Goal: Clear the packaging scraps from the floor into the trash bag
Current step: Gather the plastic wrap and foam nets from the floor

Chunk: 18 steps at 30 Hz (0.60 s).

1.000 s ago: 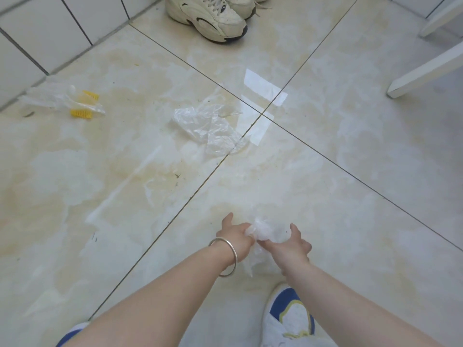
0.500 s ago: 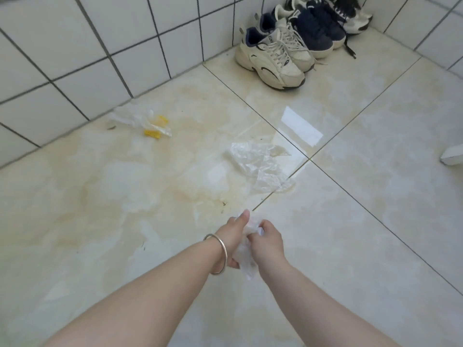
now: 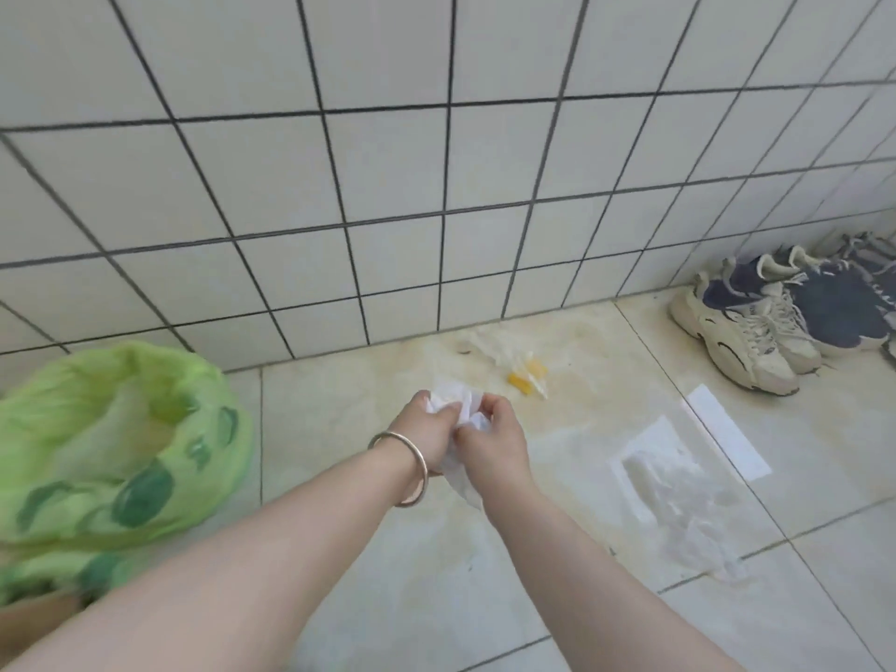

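Both hands are held together above the floor, crumpling a white plastic scrap (image 3: 458,399). My left hand (image 3: 426,429), with a metal bangle on the wrist, grips its left side, and my right hand (image 3: 492,436) grips its right side. A tail of the scrap hangs down between my wrists. A green trash bag (image 3: 121,448) stands open at the left, beside the wall. A clear plastic wrapper (image 3: 679,497) lies flat on the floor to the right. A second clear scrap with yellow pieces (image 3: 519,368) lies near the wall.
A white tiled wall (image 3: 436,162) fills the upper view. Several sneakers (image 3: 756,327) stand in a row at the right along the wall. A brown cardboard edge (image 3: 34,618) shows under the bag at the lower left.
My view has swung left and upward, bringing the green trash bag and more wall into sight. Both hands stay together on the white scrap, which looks more bunched up.
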Each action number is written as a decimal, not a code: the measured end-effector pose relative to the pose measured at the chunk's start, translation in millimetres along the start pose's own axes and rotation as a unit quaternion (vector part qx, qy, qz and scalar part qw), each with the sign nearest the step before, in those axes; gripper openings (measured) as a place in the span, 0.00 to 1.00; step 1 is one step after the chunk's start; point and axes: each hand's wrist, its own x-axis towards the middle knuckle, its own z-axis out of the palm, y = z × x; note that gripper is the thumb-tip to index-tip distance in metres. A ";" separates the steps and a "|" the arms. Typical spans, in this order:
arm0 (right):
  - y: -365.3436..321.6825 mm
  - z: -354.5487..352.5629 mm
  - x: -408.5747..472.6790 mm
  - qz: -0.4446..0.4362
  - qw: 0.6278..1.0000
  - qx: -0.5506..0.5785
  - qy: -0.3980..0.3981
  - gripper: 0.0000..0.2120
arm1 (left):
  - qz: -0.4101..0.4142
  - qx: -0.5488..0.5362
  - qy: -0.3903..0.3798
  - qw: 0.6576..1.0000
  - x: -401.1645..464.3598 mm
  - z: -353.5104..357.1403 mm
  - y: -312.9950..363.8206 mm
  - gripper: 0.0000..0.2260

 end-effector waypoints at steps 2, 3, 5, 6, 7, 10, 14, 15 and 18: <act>-19.5 37.3 -1.9 -0.016 0.999 -0.028 -0.021 0.13 | 0.028 -0.009 0.035 0.999 -3.3 -41.9 10.9 0.09; -26.2 48.8 -1.6 -0.027 0.999 -0.041 -0.022 0.14 | 0.037 -0.008 0.049 0.998 -5.5 -55.4 16.0 0.10; -42.0 87.8 -2.0 -0.053 0.994 -0.089 -0.038 0.16 | 0.059 -0.030 0.094 0.993 -8.1 -97.3 23.4 0.13; -47.4 109.0 -2.6 -0.059 0.990 -0.118 -0.044 0.18 | 0.072 -0.041 0.118 0.989 -9.6 -118.6 25.2 0.15; -52.6 132.2 -4.3 -0.058 0.987 -0.140 -0.052 0.20 | 0.088 -0.050 0.143 0.984 -10.5 -141.0 25.2 0.16; -59.9 198.6 -11.1 -0.035 0.982 -0.153 -0.104 0.21 | 0.158 -0.096 0.190 0.964 -13.1 -201.3 18.1 0.17; -52.0 273.3 -14.1 -0.046 0.974 -0.127 -0.180 0.22 | 0.204 -0.038 0.276 0.939 -4.8 -270.5 -12.0 0.17; -47.3 289.3 -13.4 -0.047 0.972 -0.122 -0.197 0.22 | 0.193 -0.007 0.298 0.935 1.9 -285.1 -22.6 0.17; -23.9 334.2 -7.3 -0.014 0.961 -0.126 -0.246 0.16 | 0.148 0.108 0.320 0.929 25.0 -319.8 -57.8 0.13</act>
